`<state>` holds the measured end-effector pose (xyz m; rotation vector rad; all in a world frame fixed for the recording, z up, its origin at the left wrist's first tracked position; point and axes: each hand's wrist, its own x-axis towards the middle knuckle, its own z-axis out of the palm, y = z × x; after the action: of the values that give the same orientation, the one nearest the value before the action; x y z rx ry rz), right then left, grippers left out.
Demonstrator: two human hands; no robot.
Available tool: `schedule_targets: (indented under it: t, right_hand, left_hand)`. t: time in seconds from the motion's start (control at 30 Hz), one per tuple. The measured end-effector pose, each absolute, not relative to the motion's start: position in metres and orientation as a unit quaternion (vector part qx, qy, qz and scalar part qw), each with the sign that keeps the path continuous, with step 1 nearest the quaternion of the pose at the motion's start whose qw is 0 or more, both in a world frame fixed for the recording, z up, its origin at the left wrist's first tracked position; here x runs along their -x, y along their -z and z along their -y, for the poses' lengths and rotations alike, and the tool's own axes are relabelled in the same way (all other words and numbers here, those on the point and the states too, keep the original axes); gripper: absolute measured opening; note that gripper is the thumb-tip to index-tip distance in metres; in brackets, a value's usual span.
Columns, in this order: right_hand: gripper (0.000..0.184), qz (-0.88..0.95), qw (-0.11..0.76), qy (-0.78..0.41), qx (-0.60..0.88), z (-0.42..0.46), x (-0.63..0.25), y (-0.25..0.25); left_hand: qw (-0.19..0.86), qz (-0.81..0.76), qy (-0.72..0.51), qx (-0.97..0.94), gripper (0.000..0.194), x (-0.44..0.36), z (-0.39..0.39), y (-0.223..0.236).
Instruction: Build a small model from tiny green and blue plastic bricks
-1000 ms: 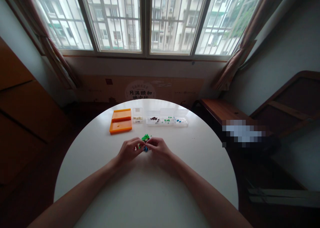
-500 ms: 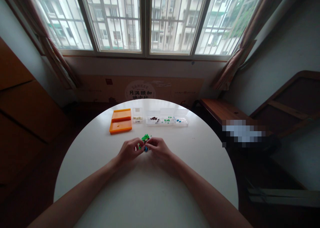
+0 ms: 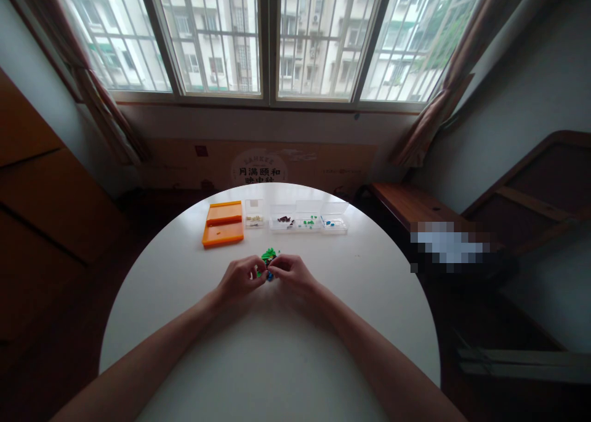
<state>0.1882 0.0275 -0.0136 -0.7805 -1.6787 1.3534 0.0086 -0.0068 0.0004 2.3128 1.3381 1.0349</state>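
Note:
At the middle of the white round table (image 3: 277, 348), my left hand (image 3: 241, 273) and my right hand (image 3: 292, 270) meet with fingertips pinched. Between them is a small cluster of plastic building pieces (image 3: 269, 254), green at the far side, with dark brown and some blue (image 3: 270, 276) nearer me. Both hands are closed on this cluster. My fingers cover part of it, so which single piece each one grips cannot be made out.
Beyond my hands stand an orange two-part tray (image 3: 210, 236), a clear box with cream pieces (image 3: 254, 223), and clear open boxes with dark brown (image 3: 283, 219), green (image 3: 309, 223) and blue pieces (image 3: 329, 223). A wooden bench (image 3: 415, 203) is at the right.
Almost nothing differs. Both hands stay at the cluster, with at most a slight shift of the fingers and pieces.

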Motion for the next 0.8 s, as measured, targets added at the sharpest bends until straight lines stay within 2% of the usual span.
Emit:
schedule_targets:
  t: [0.4,0.8]
  right_hand:
    - [0.026,0.662,0.413,-0.548,0.302,-0.0276,-0.1873,0.0149]
    - [0.030,0.637,0.427,-0.562,0.309,-0.0263,-0.1874,0.0091]
  left_hand:
    - [0.131,-0.466,-0.362,-0.797,0.008,-0.0074,0.0066,0.0002]
    - [0.119,-0.464,-0.366,-0.798,0.010,-0.0062,0.0054,0.0006]
